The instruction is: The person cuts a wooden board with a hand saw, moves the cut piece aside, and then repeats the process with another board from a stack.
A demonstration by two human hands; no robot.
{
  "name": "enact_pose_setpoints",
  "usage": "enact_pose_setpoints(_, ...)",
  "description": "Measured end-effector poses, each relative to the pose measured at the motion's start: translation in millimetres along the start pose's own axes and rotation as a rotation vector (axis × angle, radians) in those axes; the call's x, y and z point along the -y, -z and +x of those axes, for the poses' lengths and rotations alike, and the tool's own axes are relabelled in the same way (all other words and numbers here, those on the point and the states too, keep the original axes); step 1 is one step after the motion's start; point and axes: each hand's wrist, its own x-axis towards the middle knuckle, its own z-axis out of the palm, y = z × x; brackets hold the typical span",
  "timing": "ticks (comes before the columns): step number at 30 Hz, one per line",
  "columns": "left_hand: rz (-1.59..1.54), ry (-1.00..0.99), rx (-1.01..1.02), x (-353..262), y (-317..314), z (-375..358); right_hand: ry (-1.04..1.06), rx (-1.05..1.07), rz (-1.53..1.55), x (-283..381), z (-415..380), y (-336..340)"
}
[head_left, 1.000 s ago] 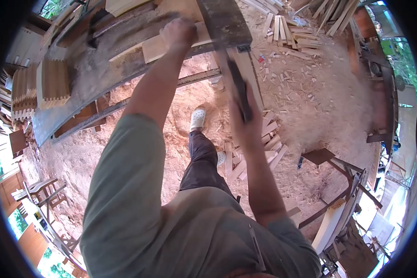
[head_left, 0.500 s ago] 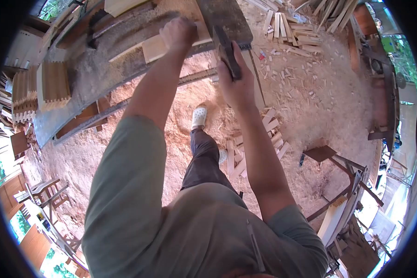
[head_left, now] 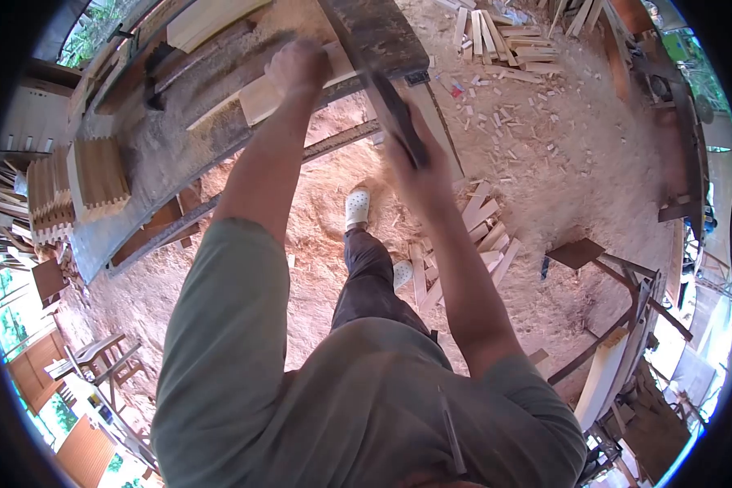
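A pale wooden board [head_left: 262,99] lies along the near edge of the dusty workbench [head_left: 159,154]. My left hand [head_left: 299,67] is closed and pressed down on this board near its right part; what its fingers grip is hidden. In my right hand [head_left: 421,167] is a dark, long, narrow tool [head_left: 397,114], slightly blurred, held slanting at the bench's right end. The tool's far end is close to the board's right end; whether they touch I cannot tell.
Stacks of notched wooden pieces [head_left: 98,175] stand on the bench's left part. Cut wood strips [head_left: 504,45] and offcuts lie on the sawdust-covered floor [head_left: 545,163]. More strips [head_left: 484,232] lie right of my feet. A wooden frame stand [head_left: 626,285] is at right.
My right hand and the dark tool have moved down and slightly right. My left hand remains on the board. The whole view has shifted slightly.
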Motion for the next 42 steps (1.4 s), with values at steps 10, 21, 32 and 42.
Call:
enact_pose_setpoints(10,-0.018,-0.035,-0.027,6,-6,3,0.022,-0.031,-0.113,-24,-214,71)
enact_pose_setpoints(21,-0.001,-0.006,-0.042,8,-9,3,0.189,-0.078,-0.006,6,45,-25)
enact_pose_setpoints(32,0.043,-0.002,-0.051,6,-11,8,0.028,-0.023,-0.057,-3,-152,58)
enact_pose_setpoints(42,-0.005,-0.016,-0.049,9,-12,5,0.001,-0.061,0.033,2,-65,12)
